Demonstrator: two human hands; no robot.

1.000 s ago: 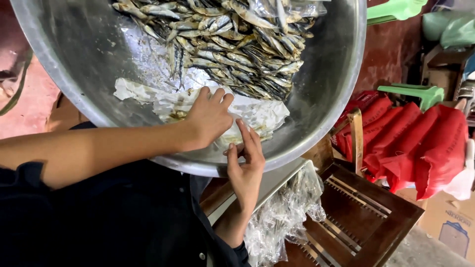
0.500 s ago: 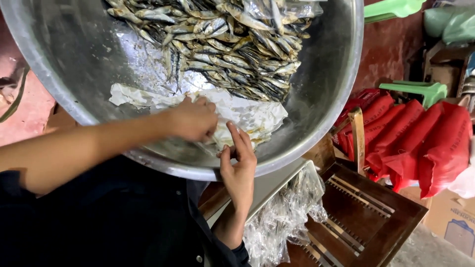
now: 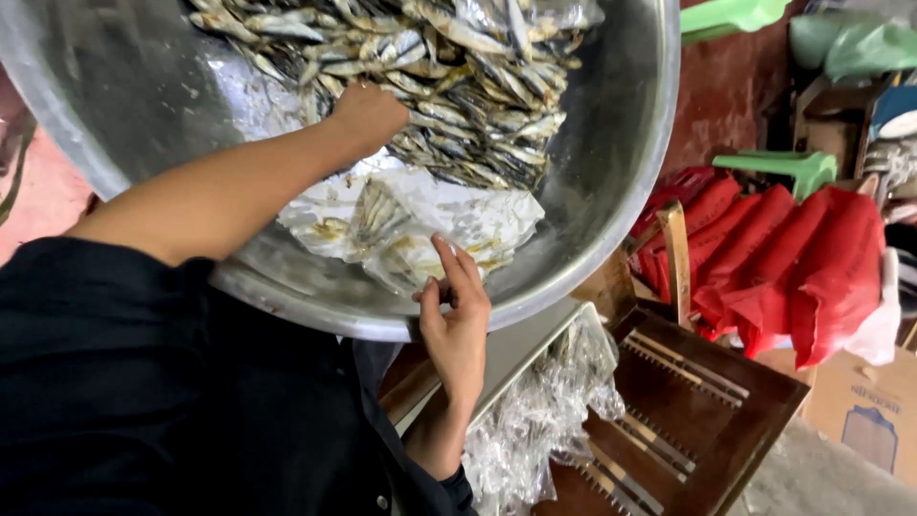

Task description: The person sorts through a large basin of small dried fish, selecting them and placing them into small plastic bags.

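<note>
A big round metal basin is tilted toward me. A heap of small dried silvery fish lies in its upper part. Below the heap lies crumpled white paper with a few fish on it. My left hand reaches in from the left, its fingers curled into the lower edge of the fish heap. My right hand comes up from below and grips the near rim of the basin, fingertips over the rim and touching the paper.
Clear plastic bags hang beneath the basin. A dark wooden slatted chair stands at lower right, with red plastic bags and green plastic stools behind it. A cardboard box sits at the right edge.
My left hand has left the white paper and moved up into the fish heap. My right hand has stayed at the basin's near rim.
</note>
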